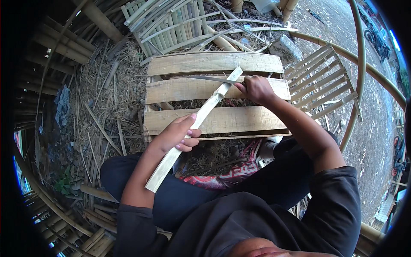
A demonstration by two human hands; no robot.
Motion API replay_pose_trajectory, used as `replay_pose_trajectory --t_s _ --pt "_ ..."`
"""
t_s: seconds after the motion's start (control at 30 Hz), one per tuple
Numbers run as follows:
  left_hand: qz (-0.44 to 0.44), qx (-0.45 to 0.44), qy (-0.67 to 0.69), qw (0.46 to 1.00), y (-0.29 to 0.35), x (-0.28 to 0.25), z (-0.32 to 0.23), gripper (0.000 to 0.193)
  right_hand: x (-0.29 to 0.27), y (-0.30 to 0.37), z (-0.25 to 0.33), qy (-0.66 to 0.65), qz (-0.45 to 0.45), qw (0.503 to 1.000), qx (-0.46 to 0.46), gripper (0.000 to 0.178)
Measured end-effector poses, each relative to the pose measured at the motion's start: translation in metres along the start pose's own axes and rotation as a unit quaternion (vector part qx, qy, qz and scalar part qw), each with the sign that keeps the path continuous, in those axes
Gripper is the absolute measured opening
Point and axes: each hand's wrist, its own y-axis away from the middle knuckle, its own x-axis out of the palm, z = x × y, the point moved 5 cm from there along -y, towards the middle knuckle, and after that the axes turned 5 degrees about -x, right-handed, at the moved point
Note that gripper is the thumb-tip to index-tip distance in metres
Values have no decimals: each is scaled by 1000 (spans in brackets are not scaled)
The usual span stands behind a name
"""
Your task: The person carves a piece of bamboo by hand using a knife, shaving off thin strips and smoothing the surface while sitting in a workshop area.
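Observation:
My left hand (180, 133) is wrapped round a pale split-bamboo strip (205, 110), which slants from above my left thigh up over a low slatted wooden crate (188, 91). In my right hand (257, 90) is a knife, its handle hidden by my fingers. The long thin blade (209, 79) points left and crosses the strip near its far end. A raised, knotty spot shows on the strip just below the blade. Whether the edge is biting into the bamboo, I cannot tell.
A panel of bamboo slats (173, 28) lies beyond the crate, beside loose strips. To the right are a slatted rack (321, 81), a grey stone block (284, 49) and a curved bamboo pole (361, 55). Shavings and straw (102, 103) cover the ground at left. A red printed sack (227, 174) lies between my legs.

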Motion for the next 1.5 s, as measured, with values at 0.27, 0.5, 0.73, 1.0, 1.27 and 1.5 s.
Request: replay_pose_trajectory --t_s 0.27,0.5,0.73,1.0,1.27,1.5 --pt "-7 -2 -17 1000 2 4 2 28 -16 1 41 -41 141 985 91 71" --pt "-19 6 -32 999 -9 11 -1 25 -10 5 -11 19 40 996 73 67" --pt "-27 5 -34 999 -2 9 4 25 -7 -4 15 25 94 991 92 67" --pt "-50 8 -38 998 -4 11 6 26 -3 -2 28 0 35 998 56 60" --pt "-55 13 -69 996 1 9 4 29 -6 -1 35 -10 54 997 49 67" --pt "-74 3 -64 995 -3 10 11 37 -12 -11 21 9 62 995 78 61"
